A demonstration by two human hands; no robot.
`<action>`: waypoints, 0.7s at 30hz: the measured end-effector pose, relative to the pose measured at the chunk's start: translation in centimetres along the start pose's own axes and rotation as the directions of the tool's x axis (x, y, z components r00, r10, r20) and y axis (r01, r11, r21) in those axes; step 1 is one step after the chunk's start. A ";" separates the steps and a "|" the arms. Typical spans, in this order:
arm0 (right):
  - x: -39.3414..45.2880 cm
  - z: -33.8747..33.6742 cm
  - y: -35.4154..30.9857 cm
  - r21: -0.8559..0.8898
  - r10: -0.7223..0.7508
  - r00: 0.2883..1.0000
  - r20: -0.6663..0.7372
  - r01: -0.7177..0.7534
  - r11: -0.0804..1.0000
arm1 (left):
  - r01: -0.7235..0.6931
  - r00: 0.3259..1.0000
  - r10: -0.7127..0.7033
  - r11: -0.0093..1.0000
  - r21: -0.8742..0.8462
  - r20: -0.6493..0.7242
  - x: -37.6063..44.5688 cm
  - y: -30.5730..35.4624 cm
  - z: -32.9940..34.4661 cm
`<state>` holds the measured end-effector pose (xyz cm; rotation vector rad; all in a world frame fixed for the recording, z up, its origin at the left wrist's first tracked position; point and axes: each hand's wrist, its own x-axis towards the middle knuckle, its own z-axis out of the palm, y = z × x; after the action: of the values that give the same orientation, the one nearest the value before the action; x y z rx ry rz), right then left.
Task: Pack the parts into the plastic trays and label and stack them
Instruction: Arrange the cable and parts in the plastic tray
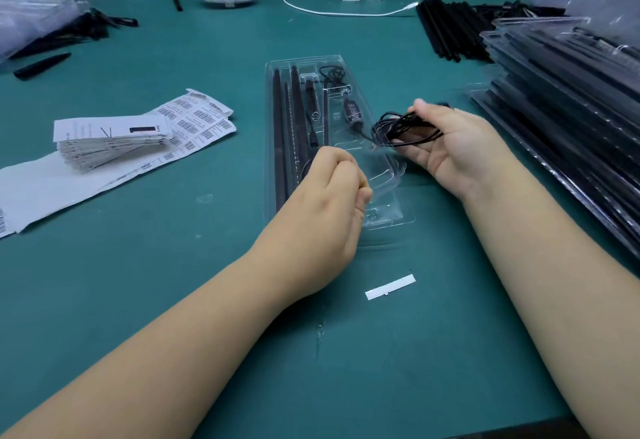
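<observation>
Head view: cable coil going into the open tray.

I find my right hand (446, 148) curled around a black cable coil (403, 129) at the 3 o'clock edge of the clear tray (391, 220), likely to keep the loops bundled for seating. My left hand (332, 193) is curled at 6 o'clock; contents hidden. Barcode labels (197, 120) at 9 o'clock: print unreadable.

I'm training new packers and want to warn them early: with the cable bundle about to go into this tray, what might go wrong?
1. The coiled black cable held in the right hand looks loose; loops may spring out of the clear tray.
2. It seems joined to the inline module in the tray, so tugging might lift that out.
3. The left hand rests over the tray and may shift it.
</observation>
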<state>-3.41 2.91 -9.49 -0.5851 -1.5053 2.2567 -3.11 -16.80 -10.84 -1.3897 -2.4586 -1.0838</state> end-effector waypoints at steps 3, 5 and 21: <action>-0.4 0.5 0.1 0.040 0.112 0.991 -0.070 -0.110 0.993 | -0.015 1.000 0.014 0.999 0.044 0.022 0.0 0.0 0.0; -0.5 1.1 0.4 0.020 0.119 0.981 -0.155 -0.117 0.993 | -0.022 0.999 0.020 0.998 0.063 0.031 0.1 0.0 0.1; -2.8 0.6 -0.8 -0.971 -0.131 0.982 0.139 0.161 0.177 | -0.046 0.997 0.038 0.993 0.113 0.074 0.2 -0.1 0.1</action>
<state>-1.26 1.30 -8.15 -0.6421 -2.8101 0.7783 -3.25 -16.68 -10.88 -1.4624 -2.4850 -0.8846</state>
